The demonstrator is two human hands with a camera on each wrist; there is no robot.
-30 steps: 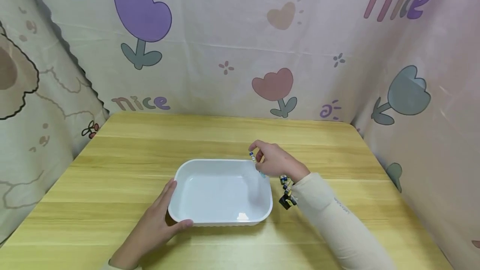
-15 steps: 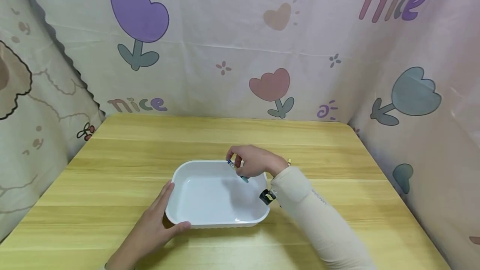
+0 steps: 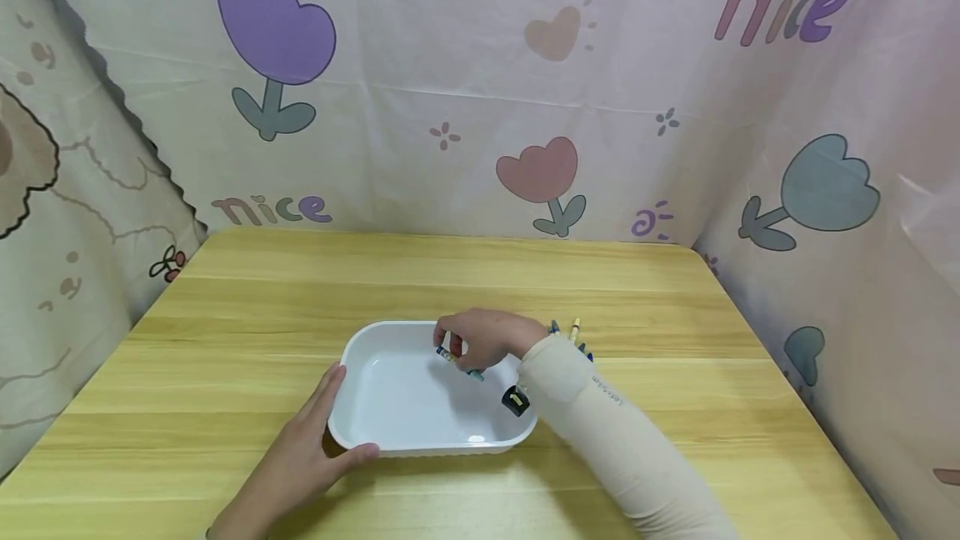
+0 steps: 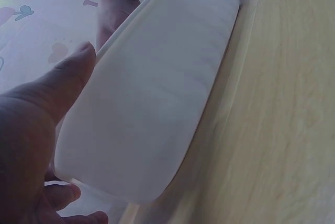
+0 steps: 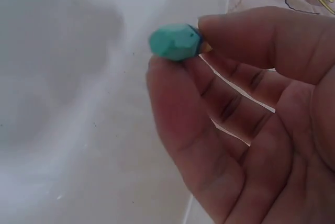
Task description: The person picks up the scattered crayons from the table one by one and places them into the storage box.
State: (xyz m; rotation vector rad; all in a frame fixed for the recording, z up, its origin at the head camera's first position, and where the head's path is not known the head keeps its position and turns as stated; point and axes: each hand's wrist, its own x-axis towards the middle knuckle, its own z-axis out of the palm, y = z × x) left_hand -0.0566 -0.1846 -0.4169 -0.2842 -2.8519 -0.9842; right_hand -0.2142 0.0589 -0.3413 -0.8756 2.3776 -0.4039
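Note:
My right hand (image 3: 480,336) pinches a teal crayon (image 3: 457,362) between thumb and fingers, over the inside of a white plastic tray (image 3: 360,348). In the right wrist view, the green end of the crayon (image 5: 175,42) points toward the camera, with the tray's white interior behind. My left hand (image 3: 303,440) holds the tray's left end, thumb along the front rim and fingers along the left side. In the left wrist view, the thumb of my left hand (image 4: 65,80) lies at the rim of the tray (image 4: 141,98). The tray's right side is partly hidden by the right sleeve.
Several more crayons (image 3: 575,330) lie on the wooden table (image 3: 420,273) right of the tray, partly hidden by my right forearm. A small black device (image 3: 516,400) sits at the right wrist. A patterned curtain (image 3: 420,48) hangs behind the table and at both sides.
My right hand has carried the crayon leftward from the tray's back right corner and then lower over its interior. Crayons beyond the forearm have come into sight. My left hand stays on the tray.

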